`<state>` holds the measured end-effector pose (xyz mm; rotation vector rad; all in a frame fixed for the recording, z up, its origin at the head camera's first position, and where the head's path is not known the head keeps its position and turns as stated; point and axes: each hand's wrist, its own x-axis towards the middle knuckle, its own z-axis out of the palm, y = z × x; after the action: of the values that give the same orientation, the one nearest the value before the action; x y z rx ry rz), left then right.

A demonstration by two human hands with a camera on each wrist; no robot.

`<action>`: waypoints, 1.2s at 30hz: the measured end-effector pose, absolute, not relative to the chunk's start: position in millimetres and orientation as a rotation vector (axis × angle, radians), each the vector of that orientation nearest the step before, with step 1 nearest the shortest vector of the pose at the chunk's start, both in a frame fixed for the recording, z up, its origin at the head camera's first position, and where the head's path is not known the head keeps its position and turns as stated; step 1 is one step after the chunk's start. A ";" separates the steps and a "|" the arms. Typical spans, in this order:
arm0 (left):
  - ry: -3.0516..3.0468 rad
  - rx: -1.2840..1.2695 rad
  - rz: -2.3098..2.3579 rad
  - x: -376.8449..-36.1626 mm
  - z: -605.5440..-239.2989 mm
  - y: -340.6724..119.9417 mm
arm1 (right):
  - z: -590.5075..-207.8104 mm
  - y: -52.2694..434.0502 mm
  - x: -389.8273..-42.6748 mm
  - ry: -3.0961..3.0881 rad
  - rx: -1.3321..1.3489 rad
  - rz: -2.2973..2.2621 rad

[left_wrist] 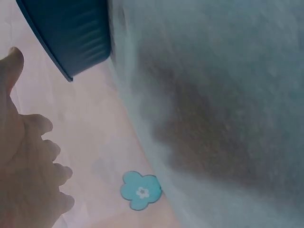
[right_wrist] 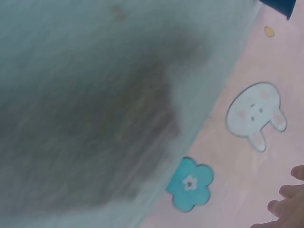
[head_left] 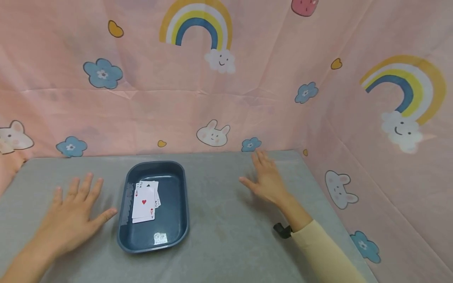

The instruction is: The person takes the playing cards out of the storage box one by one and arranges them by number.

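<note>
- Pink cloth (head_left: 152, 98) printed with rainbows, flowers, hearts and white animal heads hangs behind the table and along its right side, creased in places.
- The table (head_left: 219, 220) has a matt grey top, with a shadow beneath each hand.
- At the left, the left hand (head_left: 72, 218) hovers above the table, back upward, fingers spread and pointing away from the person, thumb stretched towards the tray and just beside it.
- Next comes the tray (head_left: 173, 212), dark blue with rounded corners, standing on the table left of centre.
- The cards (head_left: 143, 196) lie face up in the tray's left half, overlapping, an ace of hearts on top.
- At the right, well apart from the tray, the right hand (head_left: 265, 181) hovers near the table's far edge, fingers extended, thumb held out leftward.
- A pale sleeve (head_left: 325, 251) covers the right forearm; a black piece (head_left: 282, 230) shows at the wrist.
</note>
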<state>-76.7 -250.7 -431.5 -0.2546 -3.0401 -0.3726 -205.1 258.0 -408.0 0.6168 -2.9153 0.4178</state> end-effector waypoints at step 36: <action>-3.000 -0.466 -0.474 -45.8 -433.5 -211.0 | -409.6 154.4 -191.0 -2.890 0.909 0.446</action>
<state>-45.8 -211.0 -433.5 -0.4656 -3.0000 -0.4741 -191.0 154.4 -409.6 0.9090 -2.8895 0.4455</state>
